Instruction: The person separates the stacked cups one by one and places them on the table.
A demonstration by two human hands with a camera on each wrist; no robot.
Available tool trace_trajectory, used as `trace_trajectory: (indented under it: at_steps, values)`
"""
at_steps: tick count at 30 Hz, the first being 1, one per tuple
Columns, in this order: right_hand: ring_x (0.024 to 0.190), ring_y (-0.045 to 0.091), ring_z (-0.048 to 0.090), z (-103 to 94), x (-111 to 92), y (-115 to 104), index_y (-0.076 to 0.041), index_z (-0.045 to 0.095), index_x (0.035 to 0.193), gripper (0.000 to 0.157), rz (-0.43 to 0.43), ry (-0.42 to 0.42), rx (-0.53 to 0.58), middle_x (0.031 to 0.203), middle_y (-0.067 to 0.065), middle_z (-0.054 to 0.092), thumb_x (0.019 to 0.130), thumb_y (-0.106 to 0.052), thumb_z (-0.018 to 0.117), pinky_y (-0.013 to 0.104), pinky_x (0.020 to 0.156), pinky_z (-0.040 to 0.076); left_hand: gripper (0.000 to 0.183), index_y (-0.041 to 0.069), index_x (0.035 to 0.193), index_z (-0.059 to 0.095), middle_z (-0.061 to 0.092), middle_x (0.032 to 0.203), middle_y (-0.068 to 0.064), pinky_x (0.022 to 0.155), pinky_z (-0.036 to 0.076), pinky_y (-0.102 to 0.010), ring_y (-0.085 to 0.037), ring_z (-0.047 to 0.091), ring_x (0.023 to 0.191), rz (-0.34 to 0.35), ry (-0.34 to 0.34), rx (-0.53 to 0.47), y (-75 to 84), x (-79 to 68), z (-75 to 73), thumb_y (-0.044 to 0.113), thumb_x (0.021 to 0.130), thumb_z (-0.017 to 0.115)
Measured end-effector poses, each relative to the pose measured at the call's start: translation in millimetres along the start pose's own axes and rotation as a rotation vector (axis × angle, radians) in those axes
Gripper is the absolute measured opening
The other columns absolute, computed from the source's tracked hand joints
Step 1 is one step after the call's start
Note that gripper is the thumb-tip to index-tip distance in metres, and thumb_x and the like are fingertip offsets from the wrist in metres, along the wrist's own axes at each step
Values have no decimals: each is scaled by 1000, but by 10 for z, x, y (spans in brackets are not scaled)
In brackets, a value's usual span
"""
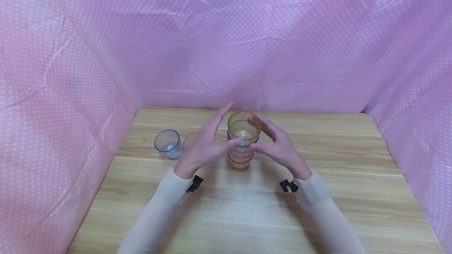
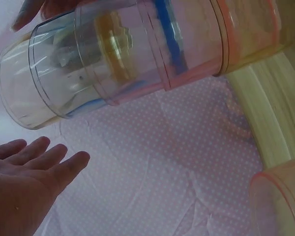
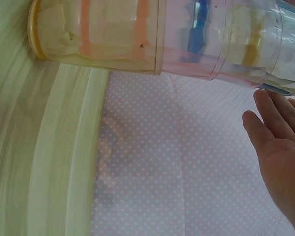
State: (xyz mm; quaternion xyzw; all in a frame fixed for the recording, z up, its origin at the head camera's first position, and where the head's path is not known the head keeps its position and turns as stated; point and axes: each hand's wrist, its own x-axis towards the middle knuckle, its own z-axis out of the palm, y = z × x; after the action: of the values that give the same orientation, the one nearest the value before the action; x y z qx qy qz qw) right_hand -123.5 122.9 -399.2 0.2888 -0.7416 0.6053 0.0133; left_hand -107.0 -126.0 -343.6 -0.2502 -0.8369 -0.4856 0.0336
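A tall stack of nested clear tumblers (image 1: 241, 155) stands upright on the table, tinted yellow at the bottom, with pink and blue ones above and a yellow tumbler (image 1: 243, 122) on top. My left hand (image 1: 208, 140) is at the left of the stack, its fingers extended and apart from the tumblers in the left wrist view; its thumb overlaps the top one in the head view. On the other side, my right hand (image 1: 282, 146) has its fingertips right at the upper tumblers, the fingers nearly straight and the thumb in front.
A blue tumbler (image 1: 168, 143) stands upright on the wooden table (image 1: 335, 148) at the left. Beside it is a pink tumbler (image 1: 190, 141), partly hidden behind my left hand. Pink dotted cloth (image 1: 247, 50) hangs around the table's back and sides.
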Motion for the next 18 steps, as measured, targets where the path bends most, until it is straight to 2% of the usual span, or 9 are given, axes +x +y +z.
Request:
trace_trajectory:
  at_steps: [3, 7, 11, 18]
  values:
    - [144, 22, 47, -10, -34, 14, -15, 44, 157, 82, 29, 6, -19, 154, 3, 54, 86, -7, 85, 39, 121, 36, 96, 28, 165, 27, 31, 167, 4, 123, 28, -54, -20, 30, 152, -28, -39, -9, -12, 22, 23, 49, 87, 78]
    - [144, 25, 47, -14, -80, 39, -13, 46, 156, 80, 68, 9, -31, 155, 5, 52, 86, -9, 85, 40, 122, 35, 96, 17, 163, 32, 38, 164, -1, 121, 34, -46, -21, 39, 148, -38, -62, -52, -17, 52, 44, 37, 85, 84]
    - [143, 28, 48, -6, -101, 62, -9, 47, 155, 79, 85, 8, -36, 155, 8, 52, 86, -7, 85, 43, 122, 34, 97, 9, 161, 33, 43, 162, -1, 122, 34, -39, -19, 41, 147, -67, -87, -118, -14, 81, 47, 29, 83, 88]
    - [143, 29, 48, 13, -111, 78, -6, 45, 156, 82, 99, -5, -47, 155, 10, 51, 85, -9, 86, 43, 122, 34, 99, 3, 159, 34, 45, 160, -4, 121, 35, -33, -17, 42, 147, -76, -104, -136, -20, 130, 44, 23, 81, 91]
